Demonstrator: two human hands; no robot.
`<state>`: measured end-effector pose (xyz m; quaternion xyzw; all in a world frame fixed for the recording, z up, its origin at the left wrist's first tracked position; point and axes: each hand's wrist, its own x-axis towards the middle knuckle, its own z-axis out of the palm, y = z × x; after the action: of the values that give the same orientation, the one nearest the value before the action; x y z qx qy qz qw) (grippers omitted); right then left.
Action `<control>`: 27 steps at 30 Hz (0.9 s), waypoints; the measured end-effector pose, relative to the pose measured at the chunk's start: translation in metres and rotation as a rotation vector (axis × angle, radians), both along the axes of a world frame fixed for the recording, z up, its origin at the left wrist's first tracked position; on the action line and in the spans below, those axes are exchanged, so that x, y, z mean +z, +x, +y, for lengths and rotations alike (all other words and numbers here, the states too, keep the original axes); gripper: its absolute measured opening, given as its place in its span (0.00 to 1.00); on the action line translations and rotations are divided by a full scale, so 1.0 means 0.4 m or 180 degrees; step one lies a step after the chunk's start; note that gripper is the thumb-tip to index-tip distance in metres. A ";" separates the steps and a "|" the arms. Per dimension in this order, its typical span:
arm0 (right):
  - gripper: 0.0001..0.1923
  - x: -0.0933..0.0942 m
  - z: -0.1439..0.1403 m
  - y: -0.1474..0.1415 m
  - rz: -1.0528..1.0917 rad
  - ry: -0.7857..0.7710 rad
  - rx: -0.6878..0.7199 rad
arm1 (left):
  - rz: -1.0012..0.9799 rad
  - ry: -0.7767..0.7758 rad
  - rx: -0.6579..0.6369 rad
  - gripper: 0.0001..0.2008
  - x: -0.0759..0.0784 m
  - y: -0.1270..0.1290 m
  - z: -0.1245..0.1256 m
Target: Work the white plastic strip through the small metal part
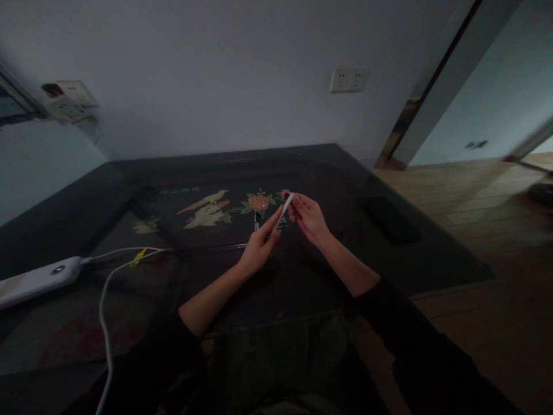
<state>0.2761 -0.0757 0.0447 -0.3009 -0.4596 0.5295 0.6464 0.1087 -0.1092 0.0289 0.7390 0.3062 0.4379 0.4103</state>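
Note:
A thin, flat white piece (283, 211), like a folded paper or card seen edge-on, stands tilted between my hands above the dark table. My left hand (260, 245) grips its lower end, fingers stretched along the side. At the upper end, my right hand (307, 217) pinches it between thumb and fingers. Just left of the piece lies a small black and silver object (257, 221), whose kind is too dim to name. Another small dark object with light edges (282, 223) shows behind the piece, partly hidden by it and my left hand.
The dark glossy table (345, 253) bears a bird-and-flower picture (207, 216). A flat black object (391, 220), phone-like in shape, lies at right. At left are a white elongated device (41, 282) and a white cable (103, 311) with a yellow tag (138, 257). Behind stands a wall (224, 80).

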 end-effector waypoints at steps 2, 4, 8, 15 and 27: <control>0.23 0.001 -0.001 0.000 0.0032 0.0016 0.0026 | 0.0001 0.0031 0.0015 0.29 0.001 -0.001 0.001; 0.23 0.003 -0.002 -0.001 0.0060 0.0019 0.0052 | 0.0027 0.0034 0.0065 0.29 0.003 -0.002 0.005; 0.24 0.007 -0.005 -0.004 0.0033 0.0045 0.0100 | 0.0136 -0.0028 0.0216 0.29 0.005 -0.005 0.014; 0.26 0.011 -0.008 -0.001 -0.0040 0.0080 0.0177 | 0.0167 -0.0002 0.0365 0.29 0.006 -0.010 0.021; 0.26 0.011 -0.009 0.000 -0.0152 0.0119 0.0137 | 0.0105 0.0024 0.0360 0.28 0.002 -0.013 0.021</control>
<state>0.2762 -0.0791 0.0490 -0.2914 -0.4911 0.5273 0.6291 0.1033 -0.1008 0.0297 0.7292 0.3525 0.4494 0.3770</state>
